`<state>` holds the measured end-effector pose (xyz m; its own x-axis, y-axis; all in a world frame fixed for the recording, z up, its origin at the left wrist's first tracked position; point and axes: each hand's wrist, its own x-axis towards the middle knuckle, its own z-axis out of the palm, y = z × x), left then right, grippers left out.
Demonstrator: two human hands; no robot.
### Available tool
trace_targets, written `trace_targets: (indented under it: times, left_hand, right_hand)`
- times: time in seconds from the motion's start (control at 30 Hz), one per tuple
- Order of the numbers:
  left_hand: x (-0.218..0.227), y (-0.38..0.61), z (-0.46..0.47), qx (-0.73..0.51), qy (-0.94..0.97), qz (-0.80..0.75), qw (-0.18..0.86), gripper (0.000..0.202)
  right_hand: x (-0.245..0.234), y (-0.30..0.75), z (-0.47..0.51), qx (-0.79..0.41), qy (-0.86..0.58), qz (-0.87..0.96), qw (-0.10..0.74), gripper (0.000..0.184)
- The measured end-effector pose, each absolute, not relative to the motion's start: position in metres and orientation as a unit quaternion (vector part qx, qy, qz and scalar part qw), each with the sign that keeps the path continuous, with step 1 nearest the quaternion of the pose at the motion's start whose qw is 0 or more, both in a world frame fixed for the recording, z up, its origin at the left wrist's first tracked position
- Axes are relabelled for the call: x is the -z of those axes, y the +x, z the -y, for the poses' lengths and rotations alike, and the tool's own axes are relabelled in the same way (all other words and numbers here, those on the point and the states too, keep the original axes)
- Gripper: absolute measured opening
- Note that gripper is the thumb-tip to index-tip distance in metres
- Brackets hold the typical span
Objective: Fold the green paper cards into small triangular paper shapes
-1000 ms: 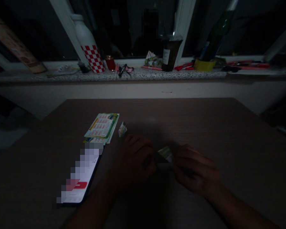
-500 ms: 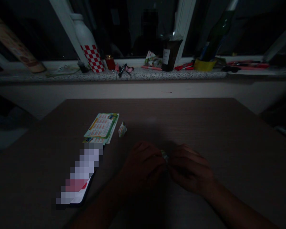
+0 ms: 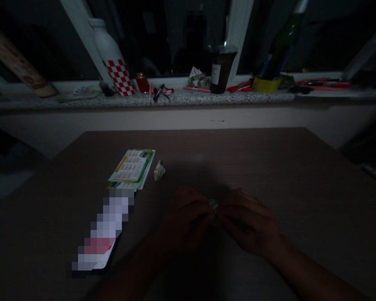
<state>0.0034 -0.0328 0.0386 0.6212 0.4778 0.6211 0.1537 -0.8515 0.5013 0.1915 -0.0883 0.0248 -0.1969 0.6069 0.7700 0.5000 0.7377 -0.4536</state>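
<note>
Between my fingertips is a small folded piece of paper (image 3: 213, 203), green and white, mostly covered by the fingers. My left hand (image 3: 188, 217) pinches it from the left, and my right hand (image 3: 250, 219) grips it from the right, both low over the table. A small folded paper shape (image 3: 159, 170) with coloured print stands beyond my left hand. Left of that shape lies a stack of printed calendar cards (image 3: 133, 165). In the dim light the exact folds of the held paper cannot be made out.
A lit phone (image 3: 105, 234) with a blurred screen lies on the brown table (image 3: 253, 154), left of my left forearm. Along the granite windowsill (image 3: 188, 98) stand a checkered white bottle (image 3: 114, 62), a dark lidded cup (image 3: 221, 69) and a green bottle (image 3: 283, 44).
My fingertips have shifted slightly on the folded paper, which now shows at a different angle between them. The whole view has moved a little; the phone and cards lie as before.
</note>
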Motion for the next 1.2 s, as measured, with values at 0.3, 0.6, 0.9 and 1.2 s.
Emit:
trace_targets:
  times: [0.3,0.6,0.9,1.2]
  left_hand:
    - [-0.0390,0.0024,0.0321,-0.416,0.870,-0.184,0.193,0.007]
    - [-0.0413,0.0000,0.0307,-0.406,0.867,-0.218,0.188,0.006]
    - [-0.0450,-0.0008,0.0282,-0.408,0.868,-0.219,0.181,0.006]
    - [-0.0466,-0.0027,0.0276,-0.404,0.865,-0.234,0.183,0.006]
  right_hand:
    - [-0.0247,0.1939,0.0881,-0.037,-0.362,0.774,0.519,0.024]
    - [-0.0219,0.1958,0.0865,-0.045,-0.386,0.769,0.507,0.024]
    - [-0.0197,0.1986,0.0870,-0.054,-0.403,0.774,0.486,0.025]
    - [-0.0204,0.1998,0.0875,-0.058,-0.406,0.775,0.480,0.023]
